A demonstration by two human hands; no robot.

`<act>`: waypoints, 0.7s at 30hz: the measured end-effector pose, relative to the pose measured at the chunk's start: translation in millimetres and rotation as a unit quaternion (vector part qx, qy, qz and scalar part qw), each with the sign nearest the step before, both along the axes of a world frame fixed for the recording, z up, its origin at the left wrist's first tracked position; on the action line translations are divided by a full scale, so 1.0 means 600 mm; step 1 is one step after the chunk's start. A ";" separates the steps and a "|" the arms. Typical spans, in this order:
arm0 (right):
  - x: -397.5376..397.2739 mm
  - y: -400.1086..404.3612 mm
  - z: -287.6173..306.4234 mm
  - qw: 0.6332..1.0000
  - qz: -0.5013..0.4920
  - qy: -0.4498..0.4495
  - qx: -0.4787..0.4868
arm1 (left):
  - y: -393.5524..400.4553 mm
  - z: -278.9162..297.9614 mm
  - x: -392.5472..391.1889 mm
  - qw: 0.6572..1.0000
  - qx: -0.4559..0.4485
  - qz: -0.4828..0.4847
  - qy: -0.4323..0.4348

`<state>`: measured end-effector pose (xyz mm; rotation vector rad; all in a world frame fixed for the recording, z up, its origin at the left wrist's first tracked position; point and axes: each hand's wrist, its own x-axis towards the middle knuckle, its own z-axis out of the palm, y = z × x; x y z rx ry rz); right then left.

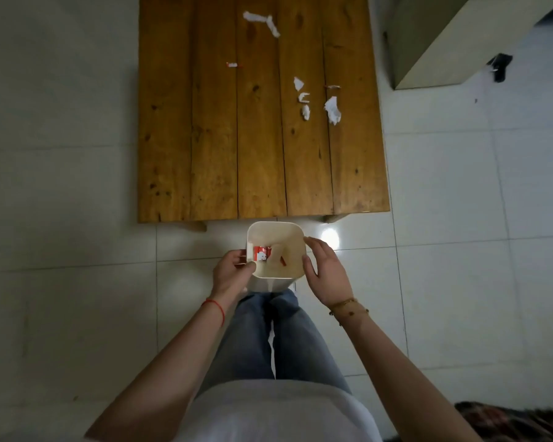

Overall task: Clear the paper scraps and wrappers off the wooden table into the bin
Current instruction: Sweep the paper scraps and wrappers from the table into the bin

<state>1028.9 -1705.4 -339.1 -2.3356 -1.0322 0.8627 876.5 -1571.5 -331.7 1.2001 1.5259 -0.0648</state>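
Our left hand (232, 272) grips the bin (292, 242) at its left rim: the thumb is hooked over the edge and the fingers are curled against the outer wall, so that corner is pinched between them. Our right hand (324, 272) lies flat against the right wall of the bin, fingers loosely spread and laid along the side, thumb near the rim; we cannot tell whether it presses or only touches.

Between the two hands, inside the bin, lies a red and white wrapper (262, 252) close to the left fingers, with a pale scrap (277, 252) and a thin red bit just right of it. The bin stands on the tiled floor (77, 218), right in front of our knees and just short of the near edge of the table (221, 154).

Beyond the fingertips, well apart from them, the table carries the remaining litter. Ahead of the right hand is a cluster: a crumpled white paper (332, 110), a small reddish wrapper (332, 87) just beyond it, and to its left three small white scraps (304, 97) in a loose line. Farther off, ahead of the left hand, sits a small red and white wrapper (233, 65) alone. Farthest of all, near the table's far edge, lies a long twisted white strip (265, 22).

A red string circles our left wrist, a beaded bracelet the right.
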 end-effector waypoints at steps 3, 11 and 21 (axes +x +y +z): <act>-0.005 -0.031 0.043 0.999 -0.035 -0.009 -0.002 | -0.004 0.044 0.000 0.999 0.008 -0.029 -0.012; -0.017 -0.099 0.129 0.990 -0.141 -0.016 0.018 | -0.017 0.120 0.025 0.992 0.014 -0.121 -0.017; 0.032 -0.182 0.185 0.965 -0.256 -0.036 0.034 | -0.061 0.175 0.122 0.980 -0.002 -0.194 -0.051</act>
